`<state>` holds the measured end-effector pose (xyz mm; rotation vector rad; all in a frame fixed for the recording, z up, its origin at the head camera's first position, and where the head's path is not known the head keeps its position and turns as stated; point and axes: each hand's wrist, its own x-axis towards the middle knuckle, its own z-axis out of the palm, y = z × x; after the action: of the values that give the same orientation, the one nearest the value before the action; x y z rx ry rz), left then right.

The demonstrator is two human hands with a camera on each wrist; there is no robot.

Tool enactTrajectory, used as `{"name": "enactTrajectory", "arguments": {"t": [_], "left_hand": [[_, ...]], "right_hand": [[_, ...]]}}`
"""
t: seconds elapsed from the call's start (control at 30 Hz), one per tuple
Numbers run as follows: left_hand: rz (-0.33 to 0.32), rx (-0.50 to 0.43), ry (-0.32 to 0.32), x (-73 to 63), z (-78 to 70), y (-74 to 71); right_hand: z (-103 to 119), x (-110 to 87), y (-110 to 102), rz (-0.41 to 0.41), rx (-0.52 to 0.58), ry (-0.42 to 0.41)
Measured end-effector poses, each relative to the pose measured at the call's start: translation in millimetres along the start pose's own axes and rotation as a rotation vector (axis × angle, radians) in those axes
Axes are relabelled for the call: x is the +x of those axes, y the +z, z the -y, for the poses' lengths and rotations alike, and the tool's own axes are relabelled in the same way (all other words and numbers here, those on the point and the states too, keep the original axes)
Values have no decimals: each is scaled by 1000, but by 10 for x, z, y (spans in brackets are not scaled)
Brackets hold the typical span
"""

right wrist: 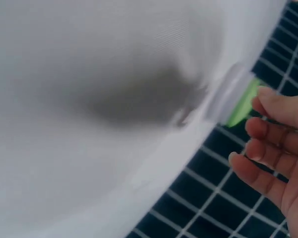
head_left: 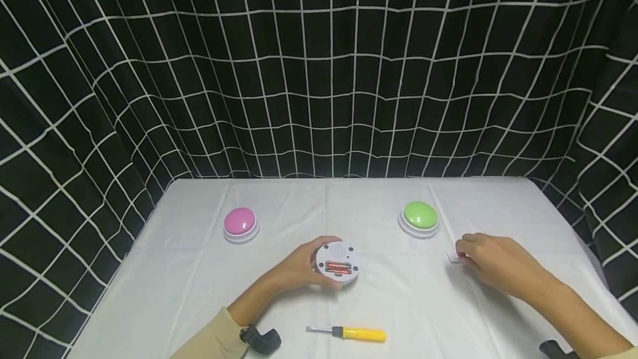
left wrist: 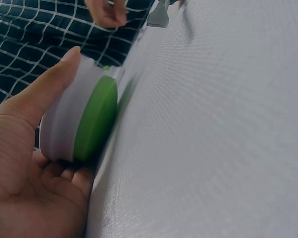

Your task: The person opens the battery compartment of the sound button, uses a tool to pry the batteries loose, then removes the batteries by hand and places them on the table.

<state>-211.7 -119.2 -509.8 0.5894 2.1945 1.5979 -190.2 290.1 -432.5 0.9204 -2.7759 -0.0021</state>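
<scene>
My left hand (head_left: 308,266) grips a round white buzzer (head_left: 338,277) by its sides, thumb and fingers at opposite edges. It is held underside up: a speaker grille shows, with two red batteries (head_left: 338,266) in an uncovered compartment. Its green dome (left wrist: 97,119) faces the cloth in the left wrist view. Off to the right, my right hand (head_left: 490,262) hovers over the table with loosely bent fingers. A small white flat piece (head_left: 452,257) lies by its fingertips. The right wrist view shows nothing held between thumb and fingers.
A yellow-handled screwdriver (head_left: 361,334) lies near the front, blade to the left. Further back stand a pink-domed buzzer (head_left: 240,222) at left and another green-domed buzzer (head_left: 420,218) at right. Black curtains with a white grid (head_left: 344,71) surround the white-clothed table (head_left: 199,270).
</scene>
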Motion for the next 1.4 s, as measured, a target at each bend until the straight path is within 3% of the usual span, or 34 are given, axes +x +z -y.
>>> {"name": "enactTrajectory", "arguments": {"t": [0.3,0.5,0.93,1.1,1.4], "left_hand": [[0,38,14,2,15,-10],[-1,56,11,-4,0,-13],[7,60,35,-26,-35,-22],[19,36,37,-38,-29,-25],[29,30,55,-26,-20,-9]], "right_hand": [[512,178,-179,-113,77,-103],[875,297,-174,-83,172,-144],[1485,506,-105,127,332,-229],[1640,615,-96,247,342,-251],[1778,707,-27,356,355,-251]]}}
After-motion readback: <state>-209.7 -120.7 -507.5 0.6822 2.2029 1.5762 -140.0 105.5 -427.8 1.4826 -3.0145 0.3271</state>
